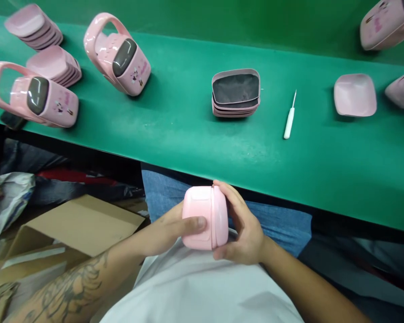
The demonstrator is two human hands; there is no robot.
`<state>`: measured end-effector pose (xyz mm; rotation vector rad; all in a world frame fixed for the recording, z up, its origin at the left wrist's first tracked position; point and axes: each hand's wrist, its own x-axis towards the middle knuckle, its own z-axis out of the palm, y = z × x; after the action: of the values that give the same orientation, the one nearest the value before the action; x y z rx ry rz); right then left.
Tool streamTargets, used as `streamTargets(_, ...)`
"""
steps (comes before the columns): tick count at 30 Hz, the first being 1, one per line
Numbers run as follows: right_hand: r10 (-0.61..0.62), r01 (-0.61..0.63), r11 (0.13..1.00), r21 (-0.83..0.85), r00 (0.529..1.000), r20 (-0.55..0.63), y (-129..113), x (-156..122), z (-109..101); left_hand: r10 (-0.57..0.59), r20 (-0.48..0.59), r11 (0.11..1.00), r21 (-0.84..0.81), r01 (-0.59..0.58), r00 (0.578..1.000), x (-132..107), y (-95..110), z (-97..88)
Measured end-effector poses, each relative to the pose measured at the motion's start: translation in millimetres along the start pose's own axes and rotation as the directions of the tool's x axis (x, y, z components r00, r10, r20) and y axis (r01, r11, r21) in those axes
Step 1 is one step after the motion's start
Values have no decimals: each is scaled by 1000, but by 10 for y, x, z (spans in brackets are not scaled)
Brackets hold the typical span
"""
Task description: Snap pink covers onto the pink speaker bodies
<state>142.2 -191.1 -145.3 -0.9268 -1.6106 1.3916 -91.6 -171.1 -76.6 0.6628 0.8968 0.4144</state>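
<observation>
Green bench (175, 139): clock read from the pink case (197, 204), with 12 pointing away from the person. The near edge passes just beyond the pink case, slanting from about 10 o'clock across to 3, so a forward move would have to rise over it. The widest gap between things opens at 11 to 12; another broad stretch lies toward 3.
Cardboard carton (87, 224): at 9 o'clock, flap up beyond the left forearm, narrowing the room on that side.
Handled shells (139, 69): two, at 10 and 11 o'clock, bounding the gap on its left.
Right hand (245, 229): curled round the end piece (221, 215) at 3 o'clock, fingers over the far side, thumb at the near corner.
Left hand (171, 233): holding the broad body from 9 o'clock, thumb laid flat on top; its other fingers are hidden.
Pink case: above the lap, off the bench, gripped from both sides. Probably light, stiff moulded plastic; the smooth surface and rounded corners may slip. Uneven squeezing could shift the seam. Best taken by opposite sides, fingertips off the joint.
Dark-lined stack (235, 110): just past 12, set back from the edge.
Shallow cup (355, 96): near 2 o'clock.
White-handled tool (289, 123): between 1 and 2, point away; worth steering around.
</observation>
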Motion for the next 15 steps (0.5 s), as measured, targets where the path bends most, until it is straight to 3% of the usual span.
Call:
streamTargets(9, -152, 168, 971, -168, 983, 103, -40, 41, -129, -77, 33, 997, -9, 77, 996, 55, -25, -33)
streamTargets(15, -187, 221, 944, -244, 970, 153, -86, 57, -143, 58, -89, 998, -24, -61, 994, 108, -52, 83)
